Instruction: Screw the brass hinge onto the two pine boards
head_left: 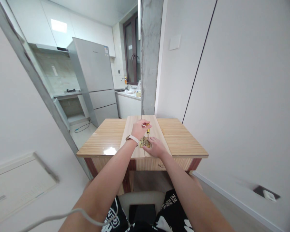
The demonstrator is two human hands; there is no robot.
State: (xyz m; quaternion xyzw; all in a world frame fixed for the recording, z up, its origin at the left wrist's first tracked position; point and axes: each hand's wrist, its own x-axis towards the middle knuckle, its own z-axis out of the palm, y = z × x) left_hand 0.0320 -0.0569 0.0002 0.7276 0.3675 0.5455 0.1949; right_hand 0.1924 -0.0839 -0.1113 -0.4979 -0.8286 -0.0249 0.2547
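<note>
Room: a white-walled area opens at far left onto a kitchen, where a tall grey refrigerator (94, 71) stands under white cabinets (89, 22). A bare concrete pillar (149, 58) divides that opening from the wall at right.

Surface: a striped wooden table (106, 135), glossy at near left, with a drawer at the near side. Two pale boards, the left board (128, 129) and the right board (157, 132), lie side by side across its middle, edges meeting in a seam.

Work: the left hand (137, 128) is closed on the upper handle of a screwdriver. The right hand (157, 147) rests at the right side of a brass-coloured hinge (144, 141), which lies open across the seam near the boards' near end. The screwdriver (148, 129) stands upright, tip at the right leaf.

Progress: hinge positioned; fastening judged under way, completion not evident. At this scale I cannot tell whether the right hand pinches anything, or how many screws are seated.
</note>
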